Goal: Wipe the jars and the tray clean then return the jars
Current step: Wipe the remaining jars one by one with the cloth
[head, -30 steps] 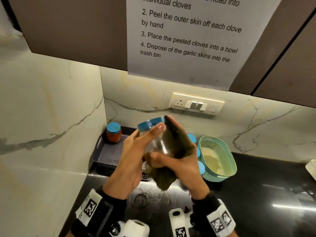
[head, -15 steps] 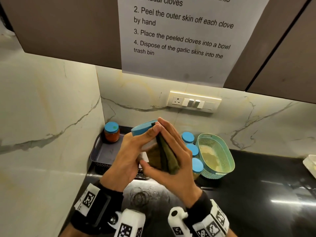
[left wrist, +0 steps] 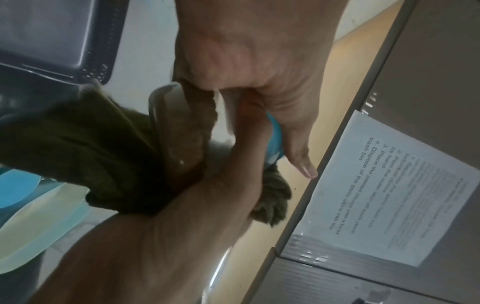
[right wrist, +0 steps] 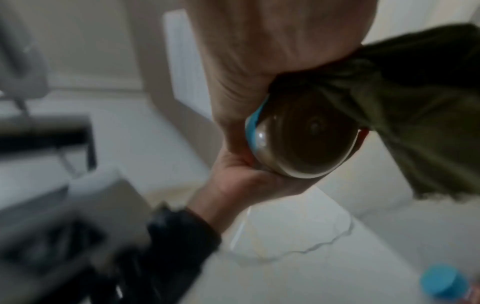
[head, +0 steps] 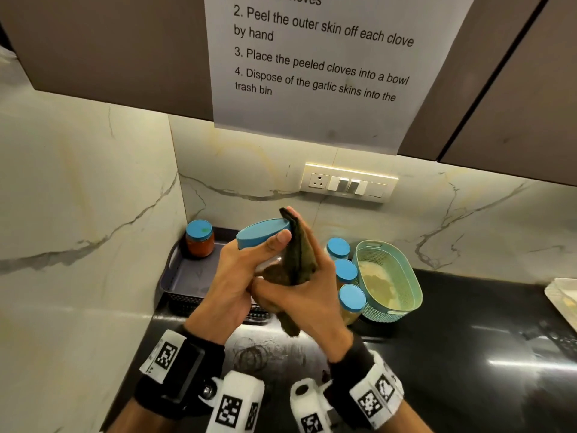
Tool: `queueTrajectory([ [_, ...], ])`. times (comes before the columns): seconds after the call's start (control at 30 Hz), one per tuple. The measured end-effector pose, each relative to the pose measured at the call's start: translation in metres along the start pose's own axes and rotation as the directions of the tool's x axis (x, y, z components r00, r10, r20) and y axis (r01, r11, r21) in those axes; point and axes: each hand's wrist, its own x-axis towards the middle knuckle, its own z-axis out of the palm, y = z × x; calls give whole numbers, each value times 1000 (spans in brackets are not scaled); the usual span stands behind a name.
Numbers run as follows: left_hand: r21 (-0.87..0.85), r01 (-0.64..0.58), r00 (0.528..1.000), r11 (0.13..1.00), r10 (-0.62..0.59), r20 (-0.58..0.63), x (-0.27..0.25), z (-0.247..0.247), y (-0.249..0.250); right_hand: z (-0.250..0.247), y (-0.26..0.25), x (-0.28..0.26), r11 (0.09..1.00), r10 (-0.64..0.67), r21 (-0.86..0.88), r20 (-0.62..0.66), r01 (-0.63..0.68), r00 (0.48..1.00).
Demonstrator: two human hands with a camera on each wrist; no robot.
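My left hand (head: 268, 246) grips a glass jar with a blue lid (head: 262, 234), tilted above the counter with its lid up and to the left. My right hand (head: 304, 260) holds an olive-green cloth (head: 296, 260) against the jar's right side, fingers stretched up past the lid, thumb under the base. The right wrist view shows the jar's round glass bottom (right wrist: 306, 139) with the cloth (right wrist: 415, 113) beside it. In the left wrist view the cloth (left wrist: 78, 154) wraps the jar (left wrist: 176, 131). The dark grey tray (head: 187, 276) sits in the corner.
A red-filled jar with a blue lid (head: 199, 240) stands in the tray's back left corner. Three blue-lidded jars (head: 345, 271) stand in a row between the tray and a teal basket (head: 387, 276). A black counter (head: 468, 339) stretches right; marble walls close the left and back.
My right hand has slid the cloth up the jar's side, from wrapping its body to reaching past the lid. The jar has tilted, its lid now showing more of its top.
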Motion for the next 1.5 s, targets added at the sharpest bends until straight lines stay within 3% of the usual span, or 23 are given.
queueTrajectory([
  [0.03, -21, -1, 1000, 1000, 2, 17, 0, -2, 1, 4, -3, -2, 1000, -14, -28, -34, 13, 999],
  [0.1, -66, 30, 999, 997, -28, 17, 2, -3, -3, 5, 0, -8, 964, -191, -203, -63, 175, 980],
  [0.17, -82, 43, 998, 996, -46, -42, 6, -3, -6, 2, 11, -9, 933, -265, -263, -46, 244, 963],
  [0.23, -56, 47, 994, 997, -52, -94, 5, 5, -8, -1, 15, -7, 973, -157, -175, -33, 149, 987],
  [0.33, 13, 28, 991, 1000, -27, -130, 0, 12, 0, -6, 4, -3, 987, 145, 73, -31, -143, 989],
  [0.43, 83, 75, 996, 994, -79, 42, 1, 8, 15, -22, 2, 3, 927, 294, 233, 30, -293, 955],
  [0.5, 88, 122, 979, 989, -134, 154, 3, 1, 25, -33, -3, 7, 821, 383, 403, 139, -406, 913],
  [0.57, 60, 165, 963, 984, -174, 207, 5, 0, 31, -34, -8, 10, 781, 410, 436, 184, -448, 893],
  [0.67, 24, 168, 969, 985, -170, 179, 1, 7, 28, -23, -14, 5, 910, 323, 252, 65, -329, 944],
  [0.77, -55, 138, 987, 989, -133, 89, -1, 8, 22, -9, -20, -1, 967, 196, 172, -31, -188, 980],
  [0.87, -104, 122, 991, 987, -115, 76, -3, 7, 17, -2, -14, -7, 992, -120, -57, -72, 116, 990],
  [0.93, -151, 110, 992, 982, -99, 80, -5, 5, 13, -2, -6, -9, 925, -297, -261, -48, 275, 954],
  [1.0, -134, 71, 997, 988, -67, 31, -6, 6, 11, -6, 1, -5, 926, -305, -244, -31, 289, 952],
  [1.13, -46, 22, 999, 999, -24, -34, -4, 6, 8, -5, -4, -2, 999, -27, 16, -48, 28, 998],
  [1.2, -67, 58, 998, 996, -59, -13, -4, 6, 11, 0, -5, -8, 997, -80, -27, -95, 78, 992],
  [1.3, -161, 123, 992, 979, -124, 3, -4, 3, 15, 0, 5, -15, 943, -279, -208, -69, 260, 958],
  [1.37, -136, 123, 991, 983, -129, -39, -4, 7, 13, -1, 9, -11, 976, -203, -92, -51, 198, 978],
  [1.43, -80, 117, 991, 990, -122, -52, -5, 11, 12, -6, 2, -7, 994, 35, 105, -60, -29, 998],
  [1.5, -22, 102, 994, 995, -103, -28, -5, 9, 16, -11, -3, -4, 959, 223, 189, -56, -209, 973],
])
